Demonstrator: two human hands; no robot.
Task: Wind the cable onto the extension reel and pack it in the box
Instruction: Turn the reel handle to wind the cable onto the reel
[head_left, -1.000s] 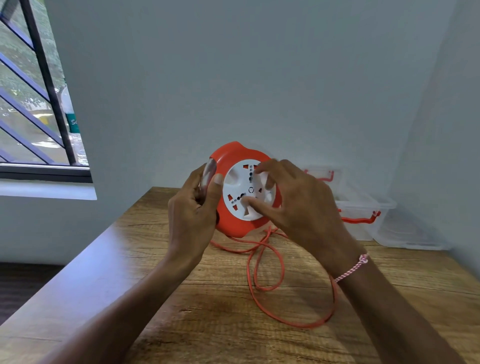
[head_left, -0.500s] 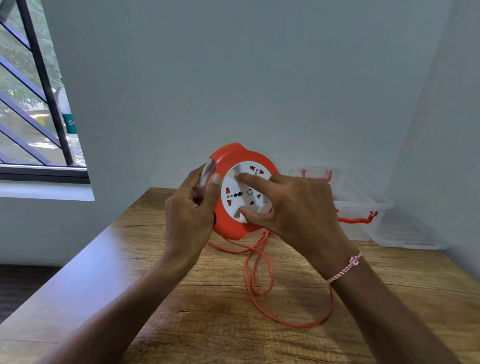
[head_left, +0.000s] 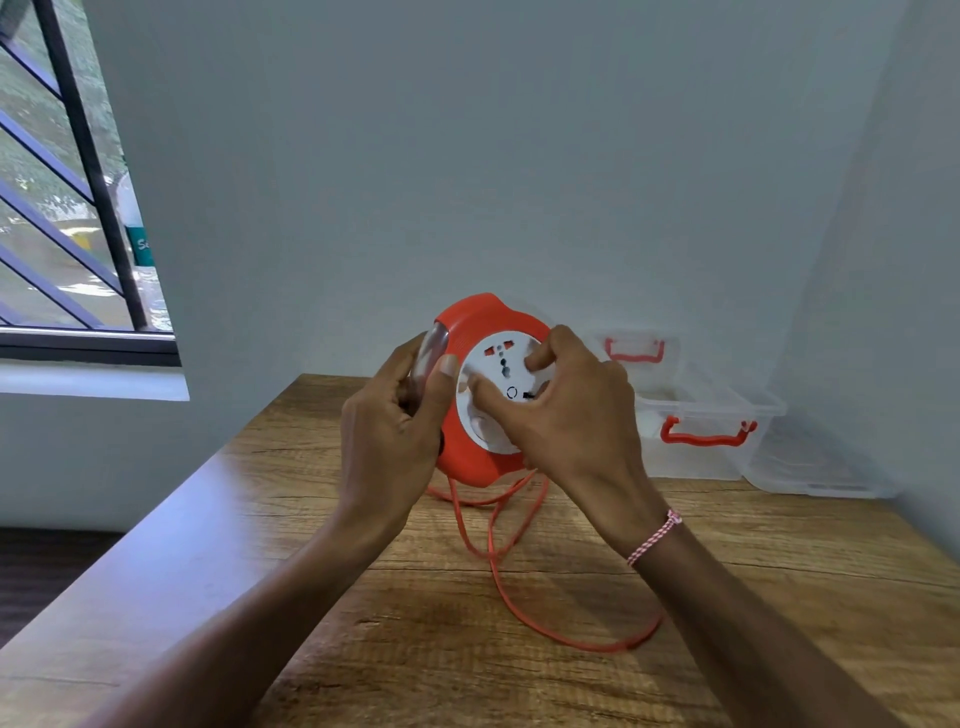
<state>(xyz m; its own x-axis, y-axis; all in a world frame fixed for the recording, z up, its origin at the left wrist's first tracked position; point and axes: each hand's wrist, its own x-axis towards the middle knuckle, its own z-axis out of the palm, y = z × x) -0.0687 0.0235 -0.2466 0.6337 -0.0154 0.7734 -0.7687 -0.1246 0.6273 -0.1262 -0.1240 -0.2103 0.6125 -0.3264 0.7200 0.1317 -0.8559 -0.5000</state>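
Note:
An orange extension reel (head_left: 467, 457) with a white socket disc (head_left: 493, 364) is held upright above the wooden table (head_left: 363, 649). My left hand (head_left: 395, 431) grips the reel's left edge, thumb on its front. My right hand (head_left: 571, 421) has its fingers spread on the white disc. Orange cable (head_left: 519, 613) hangs from the reel's underside and lies in loose loops on the table below my right wrist. A clear plastic box (head_left: 701, 452) with orange handles stands open at the back right.
The box's clear lid (head_left: 810, 462) lies flat to the right of it, near the corner of the walls. A barred window (head_left: 78, 208) is at the left. The table's left edge runs diagonally toward me.
The white disc has turned under my right hand, whose fingers have shifted around it. The cable loops on the table have shrunk and drawn toward the reel.

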